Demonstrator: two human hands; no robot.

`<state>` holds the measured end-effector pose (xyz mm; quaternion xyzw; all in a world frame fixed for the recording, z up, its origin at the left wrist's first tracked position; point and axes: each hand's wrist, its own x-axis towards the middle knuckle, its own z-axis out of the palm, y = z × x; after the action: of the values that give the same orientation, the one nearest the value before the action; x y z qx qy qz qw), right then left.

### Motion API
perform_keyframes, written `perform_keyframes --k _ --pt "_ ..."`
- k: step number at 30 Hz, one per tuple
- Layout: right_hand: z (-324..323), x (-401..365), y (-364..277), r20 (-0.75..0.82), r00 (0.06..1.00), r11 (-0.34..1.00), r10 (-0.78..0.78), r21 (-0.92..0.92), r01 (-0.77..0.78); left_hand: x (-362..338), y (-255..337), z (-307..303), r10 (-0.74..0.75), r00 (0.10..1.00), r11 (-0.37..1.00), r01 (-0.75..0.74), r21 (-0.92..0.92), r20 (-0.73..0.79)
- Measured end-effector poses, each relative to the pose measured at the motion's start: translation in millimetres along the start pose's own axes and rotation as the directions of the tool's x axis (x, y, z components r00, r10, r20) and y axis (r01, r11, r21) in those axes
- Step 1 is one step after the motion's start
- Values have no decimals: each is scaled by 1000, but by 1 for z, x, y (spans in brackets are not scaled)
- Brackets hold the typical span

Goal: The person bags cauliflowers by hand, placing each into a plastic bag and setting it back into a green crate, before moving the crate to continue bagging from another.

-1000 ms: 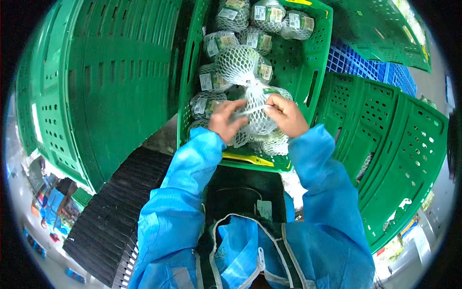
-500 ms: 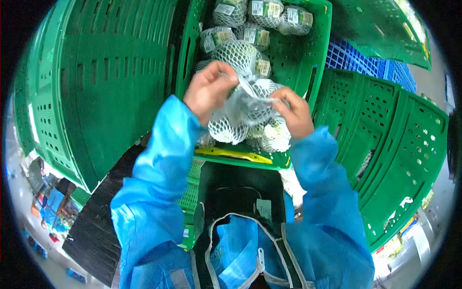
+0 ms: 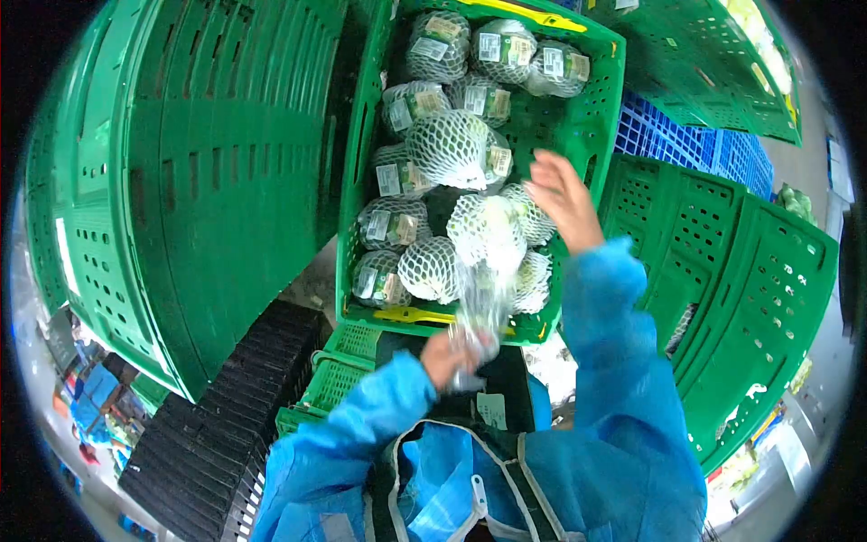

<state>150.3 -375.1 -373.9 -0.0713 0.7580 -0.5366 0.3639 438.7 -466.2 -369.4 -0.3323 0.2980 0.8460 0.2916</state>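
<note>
Low in the view, my left hand [image 3: 448, 354] is closed on a bunched clear plastic bag [image 3: 488, 294], which is smeared by motion. The bag stretches up to a pale round item in white foam net [image 3: 488, 228] in the green crate [image 3: 569, 117]. My right hand [image 3: 565, 193] is raised over the crate's right side, fingers apart and holding nothing. Several other pale items in foam net [image 3: 449, 149] lie around the bag. Labelled, net-wrapped packs [image 3: 395, 223] line the crate's left side and far end.
Large green crates [image 3: 226, 172] stand on the left, and more green crates [image 3: 713, 271] on the right. Behind these is a blue crate [image 3: 695, 140]. Black stacked crates [image 3: 221, 402] and small green crates [image 3: 339, 384] are at the lower left. People are far off at the left edge.
My left hand has moved down toward my body with the plastic bag. My right hand has let go of the bag and opened. The view has shifted, showing more of the crate.
</note>
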Motion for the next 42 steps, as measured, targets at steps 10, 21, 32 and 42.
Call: perform_keyframes --k 10,21,32,42 --pt "72 100 12 216 920 793 -328 -466 393 -89 7 -63 359 931 722 -236 651 -61" --pt "-24 57 88 -411 854 910 -318 -385 154 7 99 -26 525 847 758 -418 501 -88" --pt "-44 249 37 -171 928 8 -331 -984 -178 -29 48 -15 84 994 985 -71 159 -76" --pt "-90 208 -3 58 998 505 -25 -861 63 -9 83 -51 356 906 906 -275 321 -229"
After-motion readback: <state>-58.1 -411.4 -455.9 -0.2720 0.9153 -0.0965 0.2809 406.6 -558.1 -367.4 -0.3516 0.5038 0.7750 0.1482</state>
